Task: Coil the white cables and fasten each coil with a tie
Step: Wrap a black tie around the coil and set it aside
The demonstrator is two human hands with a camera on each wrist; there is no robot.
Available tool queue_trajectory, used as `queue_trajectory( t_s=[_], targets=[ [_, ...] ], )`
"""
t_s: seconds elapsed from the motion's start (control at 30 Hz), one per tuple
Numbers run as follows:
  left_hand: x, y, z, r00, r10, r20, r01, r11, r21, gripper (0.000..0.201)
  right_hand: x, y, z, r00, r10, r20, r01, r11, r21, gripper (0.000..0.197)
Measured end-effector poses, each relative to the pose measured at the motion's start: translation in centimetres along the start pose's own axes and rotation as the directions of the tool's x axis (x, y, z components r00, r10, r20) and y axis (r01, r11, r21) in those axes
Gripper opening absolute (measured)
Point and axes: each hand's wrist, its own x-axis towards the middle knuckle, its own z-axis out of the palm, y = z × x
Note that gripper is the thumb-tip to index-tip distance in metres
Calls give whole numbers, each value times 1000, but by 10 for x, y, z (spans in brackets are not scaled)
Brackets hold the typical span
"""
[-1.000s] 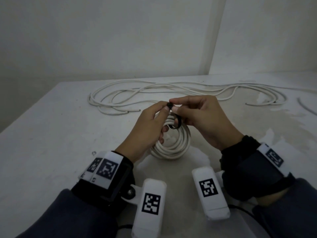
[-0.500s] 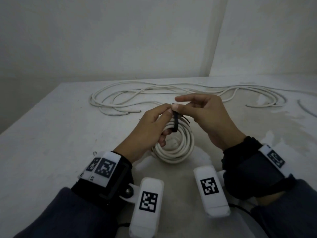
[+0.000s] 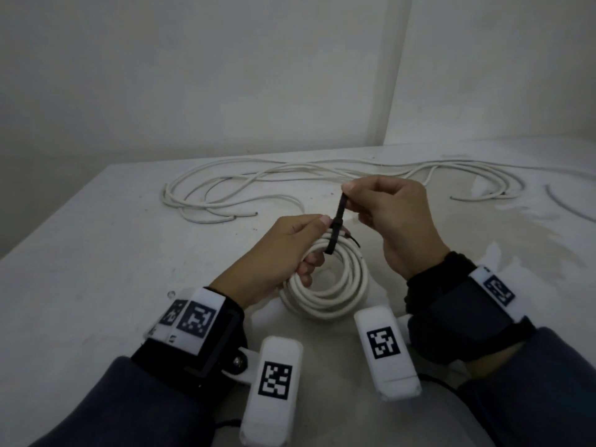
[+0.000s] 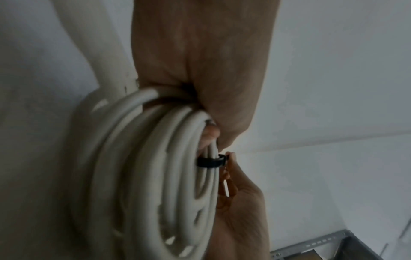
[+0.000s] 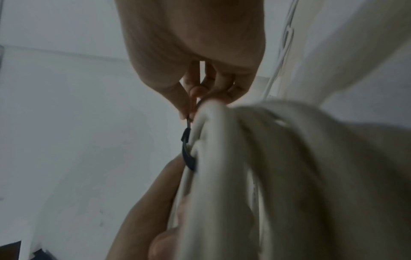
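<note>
Right hand (image 3: 392, 221) pinches the black tie's (image 3: 335, 227) tail, left hand (image 3: 283, 250) grips the white coil (image 3: 325, 295) at the tie: cinching under way; next move calls for a steady pull.

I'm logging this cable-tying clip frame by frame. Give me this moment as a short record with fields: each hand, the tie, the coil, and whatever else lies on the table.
left hand: holds the coil and pinches the tie's head
right hand: pinches the tie's free end, drawn upward
black tie: looped round the coil's strands
white coil: wound, its lower edge near the table
loose white cables: uncoiled, farther back on the table
stage: tie being tightened
</note>
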Motion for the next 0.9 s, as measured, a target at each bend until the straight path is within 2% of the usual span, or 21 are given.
queue_trajectory(
  t_s=[0.07,0.13,0.23,0.33,0.4,0.5,0.57,0.67,0.77,0.83,0.9],
  targets=[
    [2,1,1,999,-46,19,46,999,-16,38,1,0,0,999,6,-52,-4,999,38,22],
    [4,1,1,997,-70,-24,70,998,0,39,0,-2,1,1000,17,-6,-16,995,98,22],
    [6,-2,-4,990,-102,-99,100,995,-25,37,-6,-5,3,979,-43,198,13,989,148,26],
    [6,-2,-6,986,-80,-145,79,997,-14,36,-10,-6,2,902,-140,409,82,984,157,23],
    [6,-2,-5,988,-46,-149,47,999,3,36,-10,-7,3,867,-144,477,42,975,218,17],
    [3,-5,-5,992,-29,-120,24,999,-43,33,-6,-10,2,913,-84,399,-16,970,242,3],
    [2,-9,-8,994,-38,-105,23,990,-140,31,0,-8,-1,937,-98,335,71,993,93,6],
    [2,-12,-10,997,-40,-66,22,965,-262,29,1,-4,-4,928,-39,370,130,966,-223,7],
    [1,-10,-9,998,-14,-57,1,973,-230,33,-1,-2,-5,913,68,401,44,964,-263,8],
    [-1,-8,-7,998,15,-68,-28,983,-182,34,-1,-3,-5,926,80,369,30,959,-283,11],
    [-2,-7,-5,994,60,-95,-73,988,-137,26,-2,-5,-4,936,77,343,30,955,-296,10]
  ],
)
